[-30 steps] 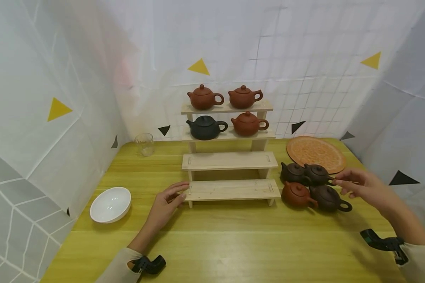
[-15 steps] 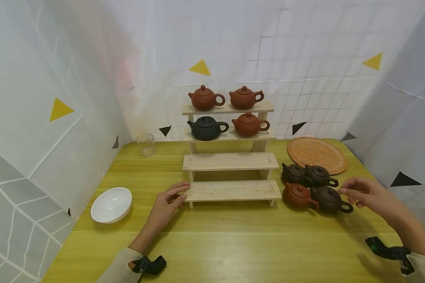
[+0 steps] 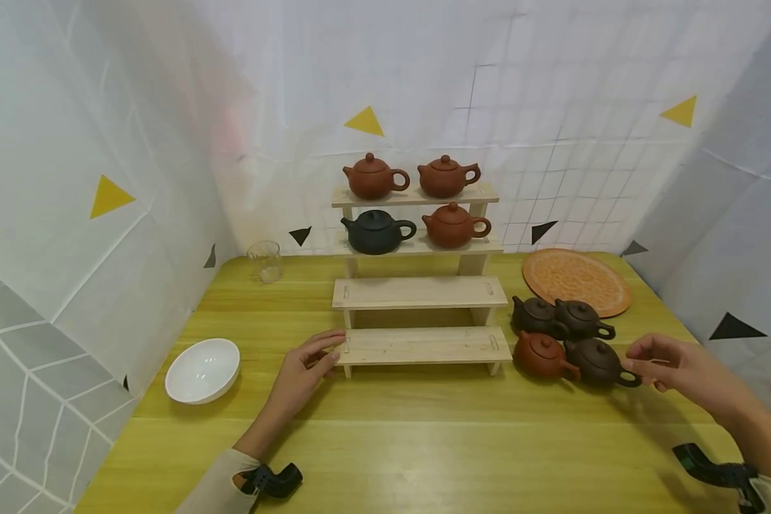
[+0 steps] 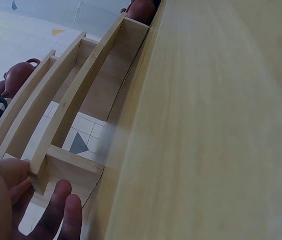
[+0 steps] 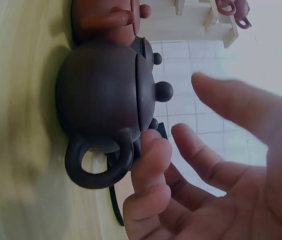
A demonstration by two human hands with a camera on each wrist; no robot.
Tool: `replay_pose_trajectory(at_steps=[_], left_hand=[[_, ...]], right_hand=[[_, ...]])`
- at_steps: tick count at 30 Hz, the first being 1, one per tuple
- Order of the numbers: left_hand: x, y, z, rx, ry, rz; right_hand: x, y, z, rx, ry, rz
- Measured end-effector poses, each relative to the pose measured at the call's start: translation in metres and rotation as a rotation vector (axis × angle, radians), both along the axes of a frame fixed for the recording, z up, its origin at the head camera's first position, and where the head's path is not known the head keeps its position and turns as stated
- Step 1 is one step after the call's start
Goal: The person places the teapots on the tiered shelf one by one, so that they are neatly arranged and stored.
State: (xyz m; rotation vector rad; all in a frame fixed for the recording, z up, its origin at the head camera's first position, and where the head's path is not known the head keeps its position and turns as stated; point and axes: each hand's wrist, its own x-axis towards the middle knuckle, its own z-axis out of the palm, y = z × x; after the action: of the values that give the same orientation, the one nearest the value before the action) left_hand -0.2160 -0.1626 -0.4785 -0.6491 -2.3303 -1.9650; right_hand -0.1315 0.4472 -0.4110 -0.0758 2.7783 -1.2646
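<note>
My left hand rests its fingertips against the left end of the lowest board of a wooden tiered stand; in the left wrist view the thumb lies at the board. My right hand is loosely bent beside a dark brown teapot, fingertips close to its looped handle. That teapot stands in a tight group with a reddish teapot and two more dark ones. Nothing lies between the right thumb and fingers.
Two red-brown teapots occupy the top tier. Below them sit a black teapot and another red-brown one. A round orange mat lies behind the group. At left are a white bowl and a clear glass.
My right hand has left the handle of the back dark teapot and moved down and slightly right to the front dark teapot's handle. The left hand stays at the stand.
</note>
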Motion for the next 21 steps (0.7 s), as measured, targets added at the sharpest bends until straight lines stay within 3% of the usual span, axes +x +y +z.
replay_pose_trajectory(at_steps=[9, 21], left_hand=[[0.0, 0.0, 0.0, 0.003, 0.007, -0.006], [0.0, -0.001, 0.0, -0.003, 0.013, -0.009]], right_hand=[[0.005, 0.005, -0.006, 0.015, -0.067, 0.017], [0.006, 0.013, -0.016, 0.028, -0.025, 0.012]])
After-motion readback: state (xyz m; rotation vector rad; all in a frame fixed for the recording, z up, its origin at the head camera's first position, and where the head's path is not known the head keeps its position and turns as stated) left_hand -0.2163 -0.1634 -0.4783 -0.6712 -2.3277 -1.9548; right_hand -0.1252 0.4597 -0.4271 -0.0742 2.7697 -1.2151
